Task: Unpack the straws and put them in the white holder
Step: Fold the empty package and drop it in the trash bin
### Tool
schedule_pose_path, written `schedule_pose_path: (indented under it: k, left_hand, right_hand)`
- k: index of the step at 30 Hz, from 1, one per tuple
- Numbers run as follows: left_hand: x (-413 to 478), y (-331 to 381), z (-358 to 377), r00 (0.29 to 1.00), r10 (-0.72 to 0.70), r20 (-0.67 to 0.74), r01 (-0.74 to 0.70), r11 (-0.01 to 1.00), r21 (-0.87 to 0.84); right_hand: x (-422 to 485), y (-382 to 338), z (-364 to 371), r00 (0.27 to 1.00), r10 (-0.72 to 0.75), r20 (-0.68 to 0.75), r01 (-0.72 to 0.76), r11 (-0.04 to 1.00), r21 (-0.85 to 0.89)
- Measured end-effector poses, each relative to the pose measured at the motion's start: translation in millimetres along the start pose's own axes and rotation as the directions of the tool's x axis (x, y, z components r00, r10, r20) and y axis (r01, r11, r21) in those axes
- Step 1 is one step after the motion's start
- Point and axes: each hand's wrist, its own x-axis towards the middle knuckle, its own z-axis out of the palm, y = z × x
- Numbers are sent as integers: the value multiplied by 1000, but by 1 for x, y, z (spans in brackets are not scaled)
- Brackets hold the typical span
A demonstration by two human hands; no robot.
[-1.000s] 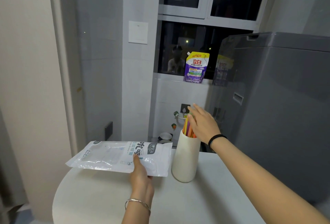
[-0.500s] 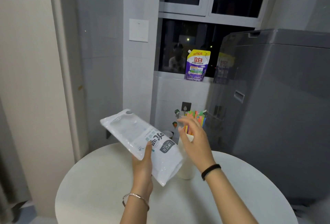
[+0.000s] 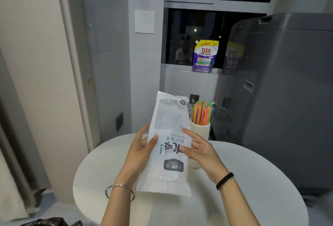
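Note:
I hold a white and clear plastic straw bag (image 3: pixel 169 135) upright over the round white table (image 3: pixel 252 180), its printed label upside down. My left hand (image 3: pixel 140 150) grips its left edge, thumb on the front and fingers behind. With straight, spread fingers, my right hand (image 3: pixel 198 148) touches the bag's right edge. Behind the bag stands the white holder (image 3: pixel 201 130), partly hidden, with several colourful straws (image 3: pixel 202 112) sticking out of its top.
A grey washing machine (image 3: pixel 281 99) stands close to the table on the right. On the window sill behind is a purple and yellow detergent pouch (image 3: pixel 204 57). A curtain (image 3: pixel 16 153) hangs at the left, and a black bag (image 3: pixel 46 222) lies at the bottom left.
My left hand lifted the bag off the table and turned it upright. My right hand left the straws in the holder and came to the bag's right edge.

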Motion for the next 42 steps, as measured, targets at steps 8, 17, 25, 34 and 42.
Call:
schedule_pose_path:
  k: [8,17,25,34,42]
  left_hand:
    - [-8,8,-25,983,185,11,-170,874,456]
    - [-35,33,-69,969,220,112,-246,813,527]
    - [-81,49,-168,851,337,-403,-163,899,406]
    - [-150,-45,-266,522,-92,-848,52,996,-76]
    - [-194,-142,-290,259,-378,-889,106,926,-363]
  right_hand:
    - [-3,4,1,991,-74,-115,44,969,-243]
    - [0,-10,30,993,-113,37,117,984,-137]
    - [6,7,100,977,-118,176,142,981,-131]
    - [1,50,179,939,23,342,60,972,-229]
    - [-1,74,214,917,66,394,27,974,-227]
